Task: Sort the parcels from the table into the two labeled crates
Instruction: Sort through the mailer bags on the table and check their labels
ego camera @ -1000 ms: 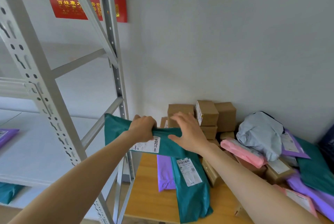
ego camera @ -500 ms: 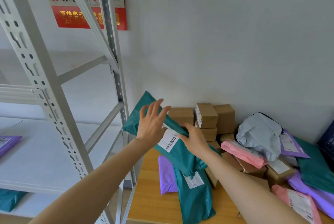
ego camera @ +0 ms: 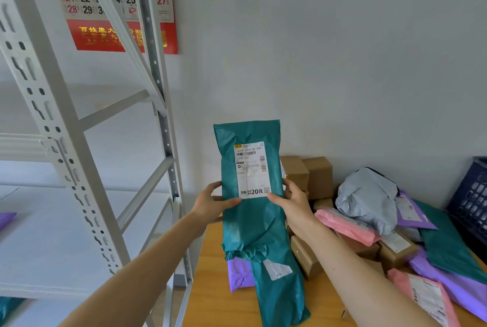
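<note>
I hold a teal parcel bag (ego camera: 250,218) upright in front of me, its white shipping label (ego camera: 251,169) facing the camera. My left hand (ego camera: 212,201) grips its left edge, thumb across the front. My right hand (ego camera: 290,201) grips its right edge at the same height. Under it, on the wooden table (ego camera: 210,297), lie another teal bag (ego camera: 279,297) and a purple bag (ego camera: 238,275). Only a dark blue crate (ego camera: 471,205) shows, at the far right edge; its label is out of sight.
Brown cartons (ego camera: 313,176) are stacked against the wall. Pink (ego camera: 345,225), grey (ego camera: 367,198), purple (ego camera: 448,284) and teal (ego camera: 445,242) bags pile up on the table's right side. A grey metal shelving rack (ego camera: 63,142) stands to the left, with a wall calendar (ego camera: 116,4) behind it.
The teal bag was lying crosswise between my hands, then tilted, and now stands upright with the label towards me. Both hands have shifted to its side edges.
</note>
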`<move>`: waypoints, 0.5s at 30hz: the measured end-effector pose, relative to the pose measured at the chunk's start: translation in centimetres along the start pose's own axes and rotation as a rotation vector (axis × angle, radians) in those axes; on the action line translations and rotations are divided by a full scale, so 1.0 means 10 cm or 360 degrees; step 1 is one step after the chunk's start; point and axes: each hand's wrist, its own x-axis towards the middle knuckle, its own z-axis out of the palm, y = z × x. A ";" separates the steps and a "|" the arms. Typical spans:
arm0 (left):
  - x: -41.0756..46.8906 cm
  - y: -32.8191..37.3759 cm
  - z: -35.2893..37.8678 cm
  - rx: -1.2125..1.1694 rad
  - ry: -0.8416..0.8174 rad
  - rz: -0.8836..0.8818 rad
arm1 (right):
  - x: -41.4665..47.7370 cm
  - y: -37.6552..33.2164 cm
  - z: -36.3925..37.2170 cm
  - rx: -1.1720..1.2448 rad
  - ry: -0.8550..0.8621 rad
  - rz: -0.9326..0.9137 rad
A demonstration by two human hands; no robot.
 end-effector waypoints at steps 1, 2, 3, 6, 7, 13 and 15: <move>-0.01 -0.01 0.02 -0.0026 -0.0002 0.0014 | -0.01 -0.01 -0.03 -0.0016 -0.0032 0.0003; -0.01 -0.01 0.05 -0.0028 0.0006 0.0030 | -0.02 -0.01 -0.05 -0.0018 -0.0057 0.0009; -0.01 -0.01 0.07 -0.0022 0.0015 0.0045 | -0.03 -0.03 -0.08 -0.0011 -0.0074 0.0018; 0.01 0.00 0.11 0.0007 0.0021 0.0084 | -0.06 -0.08 -0.18 -0.0040 -0.0120 0.0010; 0.02 0.00 0.12 0.0018 0.0018 0.0096 | -0.07 -0.10 -0.22 -0.0068 -0.0141 -0.0010; 0.04 0.05 0.18 0.0059 -0.0053 0.0142 | -0.13 -0.15 -0.40 -0.0189 -0.0126 -0.0151; 0.05 0.07 0.20 0.0058 -0.0066 0.0152 | -0.15 -0.15 -0.43 -0.0216 -0.0092 -0.0164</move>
